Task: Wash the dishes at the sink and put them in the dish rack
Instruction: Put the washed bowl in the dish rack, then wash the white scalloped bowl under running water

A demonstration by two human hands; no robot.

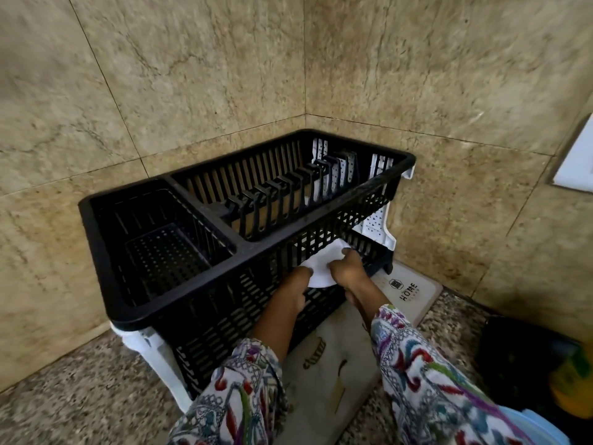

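Head view, corner of a speckled stone counter (80, 390) against beige marble-look wall tiles (192, 75). I see a black slatted dish rack (205, 284) on a white frame (150, 351), set diagonally into the corner. Upper tier: a perforated cutlery compartment (163, 252) on the left and a row of upright plate dividers (282, 194) on the right. A pale mat printed "HOME" (407, 292) lies under and in front of the rack. At the far right edge there is a dark container (519, 358), a yellow object (574, 383) and a pale blue object (532, 425); I cannot identify them, they are blurred. A white panel (577, 162) sits on the right wall.

Obstruction: the upper tier's front wall overhangs the lower tier opening, and the rack's black bars cover the far part of the plate.

Task item: a white plate (321, 268) sits at the mouth of the lower tier, partly inside. It lies close to flat, face up, near rim towards me, far rim under the upper tier. Round, so I note no clear long axis.

Left hand (295, 289) grips the plate's left rim, fingers curled. Right hand (348, 268) grips the right rim, fingers curled over the top. Both patterned sleeves (417, 364) enter from the bottom.
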